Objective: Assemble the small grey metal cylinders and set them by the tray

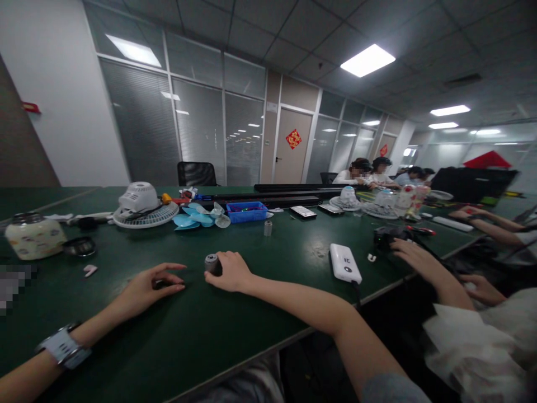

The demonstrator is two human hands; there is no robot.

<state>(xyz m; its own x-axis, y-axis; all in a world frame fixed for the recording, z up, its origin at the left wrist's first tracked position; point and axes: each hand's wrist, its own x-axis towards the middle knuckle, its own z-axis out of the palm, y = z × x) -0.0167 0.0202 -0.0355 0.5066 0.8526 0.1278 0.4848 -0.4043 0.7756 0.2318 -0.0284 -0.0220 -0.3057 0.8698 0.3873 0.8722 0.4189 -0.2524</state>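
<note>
My right hand (230, 271) is closed around a small grey metal cylinder (210, 261), which looks like a small motor. It stands upright on the green table (180, 341), its round top showing. To its left, my left hand (153, 282) hovers with thumb and fingers apart and nothing between them. A pink piece (89, 270) lies farther left. Beyond my right hand stands a second, similar cylinder (268, 228). Blue fan blades (197, 216) and a blue tray (246, 212) of small parts are behind it.
A white fan head (140, 204) and a patterned jar (33, 238) stand left. A white power bank (344, 263) with a cable lies right. Another person's hand (413, 252) touches a black object (384, 238). Long black bars (268, 198) cross the far side.
</note>
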